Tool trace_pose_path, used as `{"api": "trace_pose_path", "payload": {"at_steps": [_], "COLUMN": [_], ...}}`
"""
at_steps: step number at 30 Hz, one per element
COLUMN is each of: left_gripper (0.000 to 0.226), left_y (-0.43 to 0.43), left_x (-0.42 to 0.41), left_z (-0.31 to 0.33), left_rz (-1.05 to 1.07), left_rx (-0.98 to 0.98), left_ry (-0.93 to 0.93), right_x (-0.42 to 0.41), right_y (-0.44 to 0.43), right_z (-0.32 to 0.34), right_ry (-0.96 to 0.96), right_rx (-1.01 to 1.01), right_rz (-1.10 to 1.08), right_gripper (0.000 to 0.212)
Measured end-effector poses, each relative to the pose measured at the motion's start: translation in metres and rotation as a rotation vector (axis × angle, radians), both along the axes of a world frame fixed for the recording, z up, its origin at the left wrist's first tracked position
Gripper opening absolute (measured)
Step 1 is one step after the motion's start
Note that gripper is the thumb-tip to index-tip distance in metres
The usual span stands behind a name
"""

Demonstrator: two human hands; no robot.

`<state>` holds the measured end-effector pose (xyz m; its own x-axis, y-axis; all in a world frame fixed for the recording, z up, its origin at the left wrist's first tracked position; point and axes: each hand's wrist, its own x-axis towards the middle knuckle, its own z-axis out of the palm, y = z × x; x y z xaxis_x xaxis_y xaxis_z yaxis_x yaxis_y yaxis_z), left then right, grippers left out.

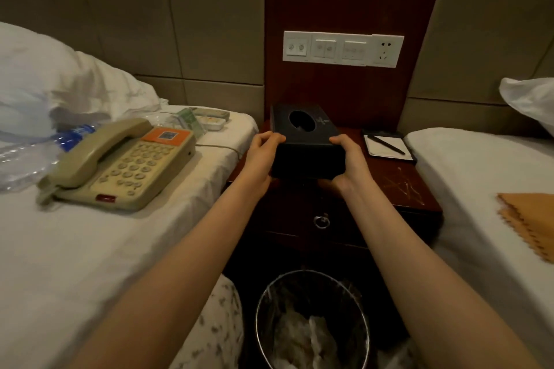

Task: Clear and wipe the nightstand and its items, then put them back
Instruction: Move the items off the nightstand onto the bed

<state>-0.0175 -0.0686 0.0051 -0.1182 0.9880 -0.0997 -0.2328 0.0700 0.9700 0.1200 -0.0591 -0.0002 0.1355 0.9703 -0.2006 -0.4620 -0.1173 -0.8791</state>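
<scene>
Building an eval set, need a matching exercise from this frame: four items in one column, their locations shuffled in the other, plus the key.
Items:
1. telephone
2. tissue box
3. notepad with pen
4. orange cloth

Places:
A. on the right bed
B. on the nightstand, by its right edge
C. on the left bed
D. held between the left hand and right hand over the nightstand

Pairs: 1-C, 2-D, 3-B, 4-A
</scene>
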Motion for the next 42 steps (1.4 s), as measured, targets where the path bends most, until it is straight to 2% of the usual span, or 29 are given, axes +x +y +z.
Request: {"api": "trace_pose_path", "payload": {"at_steps": [4,7,9,11,14,18,19,22,23,27,31,35,39,42], "left_gripper": [0.009,0.011,0.018,0.023,0.031,0.039,0.040,0.039,0.036,0.030,0.038,0.043,0.045,0.047], "left_y": [-0.023,-0.041,-0.052,-0.064,-0.082,-0.104,-0.110,-0.126,-0.130,-0.149,-0.166,-0.186,-0.200,-0.208], "left_x": [-0.015,-0.031,-0.042,-0.053,-0.069,-0.087,-0.092,-0.106,-0.110,-0.119,-0.123,-0.123,-0.129,-0.134], "left_z": [0.008,0.014,0.018,0.022,0.028,0.030,0.030,0.030,0.030,0.026,0.026,0.027,0.023,0.020], "left_rz": [0.060,0.112,0.147,0.183,0.242,0.365,0.396,0.505,0.551,0.737,0.873,0.943,1.033,1.085], "left_rx": [0.063,0.081,0.098,0.115,0.119,0.140,0.139,0.148,0.152,0.175,0.127,0.089,0.053,0.034], "left_ry": [0.052,0.047,0.034,0.035,0.034,0.037,0.033,0.028,0.021,-0.010,0.008,0.025,-0.029,-0.095], "right_x": [-0.015,-0.030,-0.041,-0.053,-0.072,-0.097,-0.103,-0.124,-0.132,-0.157,-0.178,-0.202,-0.220,-0.234], "right_y": [-0.019,-0.030,-0.037,-0.045,-0.054,-0.067,-0.069,-0.074,-0.075,-0.082,-0.093,-0.102,-0.111,-0.116], "right_z": [0.003,0.009,0.015,0.019,0.022,0.024,0.025,0.025,0.025,0.024,0.023,0.019,0.018,0.017], "right_ry": [0.042,0.032,0.038,0.039,0.054,0.073,0.072,0.079,0.082,0.106,0.113,0.074,0.029,-0.047], "right_rx": [0.043,0.083,0.109,0.128,0.129,0.159,0.166,0.189,0.185,0.186,0.166,0.162,0.158,0.159], "right_rz": [0.047,0.087,0.126,0.169,0.234,0.344,0.364,0.453,0.478,0.587,0.661,0.710,0.782,0.800], "right_gripper": [0.059,0.029,0.019,0.021,0.037,0.014,0.013,0.033,0.033,0.023,0.012,0.033,0.012,0.010]}}
